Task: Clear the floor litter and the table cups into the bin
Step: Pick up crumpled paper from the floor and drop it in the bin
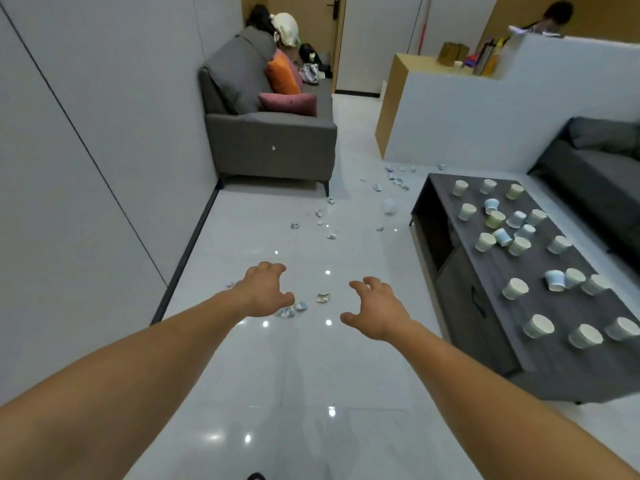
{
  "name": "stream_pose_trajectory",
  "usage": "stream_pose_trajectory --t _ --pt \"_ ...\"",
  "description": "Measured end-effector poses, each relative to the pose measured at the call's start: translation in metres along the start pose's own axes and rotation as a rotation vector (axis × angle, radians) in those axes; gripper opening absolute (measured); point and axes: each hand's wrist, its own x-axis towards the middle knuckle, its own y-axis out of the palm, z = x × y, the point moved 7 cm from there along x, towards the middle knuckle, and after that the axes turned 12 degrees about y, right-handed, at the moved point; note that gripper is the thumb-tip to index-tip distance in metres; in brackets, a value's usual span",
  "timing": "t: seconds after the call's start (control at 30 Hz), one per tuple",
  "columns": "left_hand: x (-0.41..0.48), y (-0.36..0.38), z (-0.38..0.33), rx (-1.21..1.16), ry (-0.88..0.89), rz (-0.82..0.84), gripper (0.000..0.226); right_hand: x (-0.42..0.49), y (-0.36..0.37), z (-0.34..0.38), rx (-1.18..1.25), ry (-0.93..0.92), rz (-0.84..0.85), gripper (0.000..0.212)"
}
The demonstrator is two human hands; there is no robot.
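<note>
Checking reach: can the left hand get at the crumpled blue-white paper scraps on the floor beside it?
Probably yes. The left hand, empty and loosely curled, shows right beside the crumpled blue-white paper scraps, with nothing between them. Its height above the glossy pale tiled floor cannot be told.

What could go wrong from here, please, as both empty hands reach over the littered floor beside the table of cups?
No bin is in view, so scraps near the left hand and right hand might be dropped while carried. The litter trail runs far towards the sofa; small pieces could be missed. The cups crowd the table, some tipped over; a hasty grab may knock neighbours off.
</note>
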Motion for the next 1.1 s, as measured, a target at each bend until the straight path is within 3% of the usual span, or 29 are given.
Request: stream_pose_trajectory --t 0.27,0.53,0.67,1.1 --pt "0.128 -0.007 -0.024 0.024 0.051 0.084 0.075 0.112 -0.025 -0.037 0.017 0.057 0.032 0.079" --pt "0.230 -0.014 -0.035 -0.039 -0.076 0.100 0.075 0.252 -0.053 -0.060 -0.034 -0.035 0.122 0.083" --pt "0.261 -0.028 -0.014 -0.086 -0.159 0.043 0.073 0.306 -0.058 -0.039 -0.076 -0.106 0.166 0.083" --pt "0.394 -0.031 0.109 -0.258 -0.324 0.077 0.073 0.477 -0.032 0.058 -0.263 -0.261 0.298 0.082"
